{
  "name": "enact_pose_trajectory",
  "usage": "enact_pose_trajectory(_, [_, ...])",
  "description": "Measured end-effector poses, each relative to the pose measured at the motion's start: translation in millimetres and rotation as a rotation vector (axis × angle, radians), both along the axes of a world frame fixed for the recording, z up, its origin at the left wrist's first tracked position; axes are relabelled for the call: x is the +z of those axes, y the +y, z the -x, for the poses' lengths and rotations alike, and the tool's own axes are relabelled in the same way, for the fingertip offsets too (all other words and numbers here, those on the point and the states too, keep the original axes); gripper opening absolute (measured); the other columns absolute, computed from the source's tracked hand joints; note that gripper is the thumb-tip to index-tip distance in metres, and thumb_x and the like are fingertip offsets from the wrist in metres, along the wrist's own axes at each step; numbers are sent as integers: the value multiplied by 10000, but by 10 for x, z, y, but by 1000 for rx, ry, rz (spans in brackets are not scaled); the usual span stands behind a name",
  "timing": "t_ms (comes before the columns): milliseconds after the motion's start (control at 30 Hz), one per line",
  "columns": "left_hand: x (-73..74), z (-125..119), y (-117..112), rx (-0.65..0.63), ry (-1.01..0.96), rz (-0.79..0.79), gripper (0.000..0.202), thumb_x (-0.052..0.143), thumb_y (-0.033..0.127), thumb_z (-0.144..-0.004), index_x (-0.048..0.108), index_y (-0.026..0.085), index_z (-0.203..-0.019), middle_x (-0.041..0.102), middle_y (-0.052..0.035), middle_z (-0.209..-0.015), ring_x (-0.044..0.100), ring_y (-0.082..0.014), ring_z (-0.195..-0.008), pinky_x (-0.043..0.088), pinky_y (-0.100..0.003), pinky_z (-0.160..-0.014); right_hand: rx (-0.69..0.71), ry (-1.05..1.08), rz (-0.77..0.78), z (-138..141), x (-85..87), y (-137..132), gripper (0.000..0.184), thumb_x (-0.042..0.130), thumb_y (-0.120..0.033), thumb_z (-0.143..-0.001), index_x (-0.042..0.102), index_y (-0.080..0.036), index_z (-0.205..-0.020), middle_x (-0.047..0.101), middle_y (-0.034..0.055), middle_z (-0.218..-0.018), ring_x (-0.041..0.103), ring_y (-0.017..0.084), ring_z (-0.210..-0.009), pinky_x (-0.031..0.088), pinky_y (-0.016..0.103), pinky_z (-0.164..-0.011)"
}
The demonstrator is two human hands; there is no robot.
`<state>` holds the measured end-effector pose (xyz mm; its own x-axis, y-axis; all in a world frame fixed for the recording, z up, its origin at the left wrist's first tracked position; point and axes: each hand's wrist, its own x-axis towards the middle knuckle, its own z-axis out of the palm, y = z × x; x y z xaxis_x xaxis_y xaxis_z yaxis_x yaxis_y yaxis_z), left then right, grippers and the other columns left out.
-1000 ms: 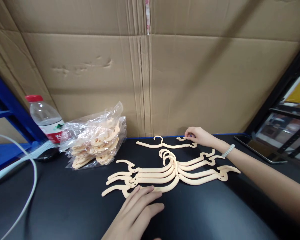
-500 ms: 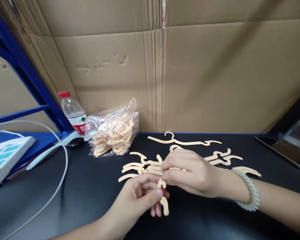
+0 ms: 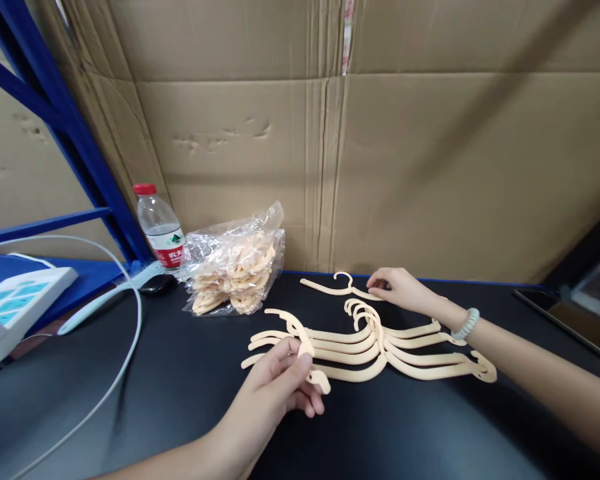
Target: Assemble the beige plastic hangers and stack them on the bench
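Note:
My left hand pinches a cream plastic hanger arm piece between thumb and fingers. Its curved strip points up and left, and a rounded end with a hole shows below the thumb. I cannot tell whether this is one piece or two. Beyond the group, my right hand has its fingers curled on the right side of a separate cream hanger, covering part of it. Several cream hangers lie overlapped between my hands, hooks pointing up and left.
A clear plastic bag of cream hanger parts stands at the back left, beside a red-capped water bottle. A white cable curves over the black table on the left. A phone-like dark device lies far right. Cardboard walls the back.
My right hand has left the piece in my left hand and moved up and right to the back hanger. My left hand keeps its piece, now tilted up and left.

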<state>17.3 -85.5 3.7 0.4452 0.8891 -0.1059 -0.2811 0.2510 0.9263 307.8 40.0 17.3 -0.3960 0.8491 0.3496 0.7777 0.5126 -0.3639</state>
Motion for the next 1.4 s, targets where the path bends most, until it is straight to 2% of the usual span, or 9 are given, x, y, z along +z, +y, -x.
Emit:
enact_pose_trajectory(167, [7,-12,19,9,-11,3,321,653,449,-847,506,165,-874,710,-75,-869,669,-143,-591,483,-231,-551,-20,4,21,85,-186,141,174,620,-326,-825,680,-170,-774,665,57,-770,595,172,-661,450,291,-627])
enact_pose_trajectory(433, [44,-4,9,56,-11,-14,352,731,415,-790,471,179,-813,677,-26,-761,646,-128,-617,478,-228,-592,8,75,73,211,-105,209,156,596,-279,-821,550,-186,-705,606,-1,-623,561,141,-557,432,254,-541])
enact_pose_trajectory(700, [19,10,9,49,-60,-99,291,697,331,-837,506,204,-1016,608,14,-779,592,-124,-712,447,-256,-691,9,160,-40,140,339,-607,114,585,-322,-871,555,-213,-881,660,31,-828,620,177,-736,514,311,-691])
enact_pose_trajectory(800, [15,10,3,43,-71,-135,314,692,322,-843,516,212,-1078,605,17,-789,575,-120,-719,441,-255,-702,36,129,-181,61,422,-976,60,539,-256,-906,588,-226,-920,669,63,-1019,644,202,-884,529,316,-734])
enact_pose_trajectory(900, [41,9,5,72,-44,-139,319,714,291,-825,538,201,-1076,623,8,-778,571,-122,-721,444,-251,-707,100,81,-331,28,428,-1276,138,519,-201,-912,616,-264,-988,672,53,-996,625,230,-1002,527,340,-801])
enact_pose_trajectory(1033, [87,8,8,97,29,-119,199,735,248,-805,598,170,-926,664,-16,-785,586,-119,-705,453,-230,-684,122,142,-322,87,364,-1514,226,542,-185,-900,584,-301,-1089,676,50,-965,635,236,-953,540,371,-783])
enact_pose_trajectory(1200, [124,23,-3,73,74,-192,123,738,226,-794,648,151,-756,636,-9,-731,552,-101,-622,441,-208,-608,175,225,-304,139,279,-1595,231,544,-190,-900,587,-312,-1091,694,44,-922,655,239,-918,546,398,-775])
enact_pose_trajectory(1300, [125,41,-4,73,70,-279,123,723,233,-812,659,160,-736,592,2,-739,530,-102,-681,436,-195,-654,103,240,-357,115,237,-1616,190,563,-222,-893,605,-298,-1062,702,36,-912,661,233,-943,528,391,-863])
enact_pose_trajectory(1400, [112,48,-12,9,13,-262,114,691,263,-845,647,174,-787,601,-14,-894,554,-122,-763,461,-233,-734,49,248,-380,87,193,-1641,151,570,-246,-888,620,-301,-1019,702,22,-918,672,215,-929,533,348,-871])
